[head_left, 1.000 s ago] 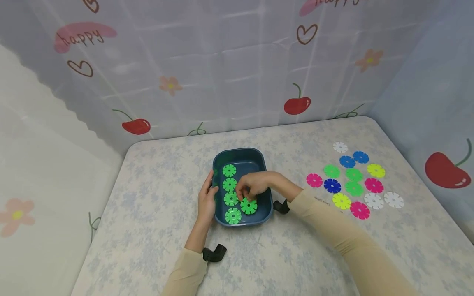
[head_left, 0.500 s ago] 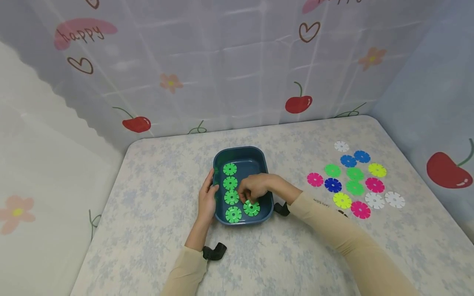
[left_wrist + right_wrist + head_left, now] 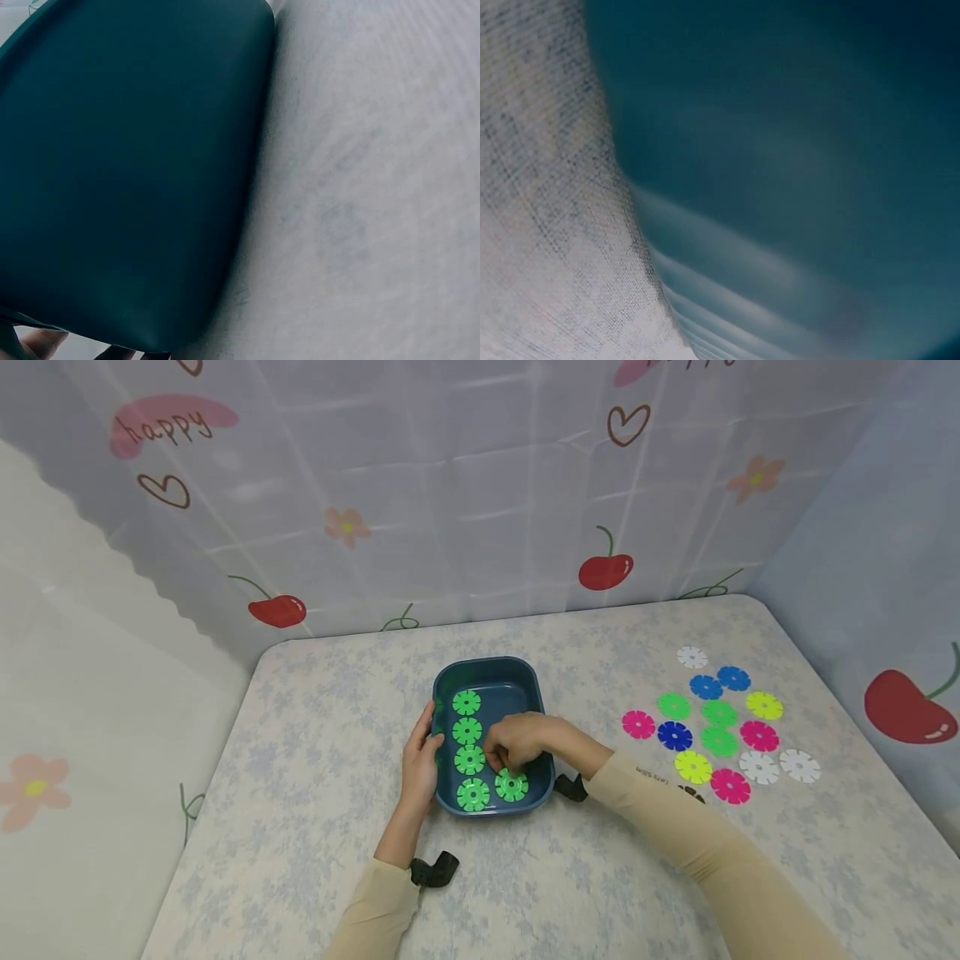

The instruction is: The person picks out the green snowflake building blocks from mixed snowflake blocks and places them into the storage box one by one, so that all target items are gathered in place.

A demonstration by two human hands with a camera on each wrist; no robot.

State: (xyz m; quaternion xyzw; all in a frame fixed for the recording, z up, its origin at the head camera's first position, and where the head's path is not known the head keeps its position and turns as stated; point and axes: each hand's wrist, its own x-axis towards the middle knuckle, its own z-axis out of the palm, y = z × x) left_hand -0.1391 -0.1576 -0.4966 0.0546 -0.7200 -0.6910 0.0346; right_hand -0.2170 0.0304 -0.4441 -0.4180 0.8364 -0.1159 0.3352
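A dark blue plastic tub (image 3: pixel 517 670) stands on the table, holding several green notched building discs (image 3: pixel 467 731) in a column along its left side. My left hand (image 3: pixel 417 768) grips the tub's left wall, thumb at the rim and fingers along the outside. Inside the tub, my right hand (image 3: pixel 519 739) has curled fingers at the upper edge of another green disc (image 3: pixel 512 787), lower right of the column; its fingertips are partly hidden. The left wrist view shows the tub's outer wall (image 3: pixel 135 165) with bits of fingers below. A blurred tub wall (image 3: pixel 780 150) fills most of the right wrist view.
Loose notched discs lie on the table to the right, among them pink (image 3: pixel 639 724), dark blue (image 3: pixel 675 736), yellow (image 3: pixel 693 767), green (image 3: pixel 720 741) and white (image 3: pixel 759 767) ones. A patterned curtain (image 3: pixel 450 527) hangs behind the table's back edge.
The green disc at my right fingertips has slid slightly right and toward me, with the right hand shifting right too. My left hand keeps its place on the tub.
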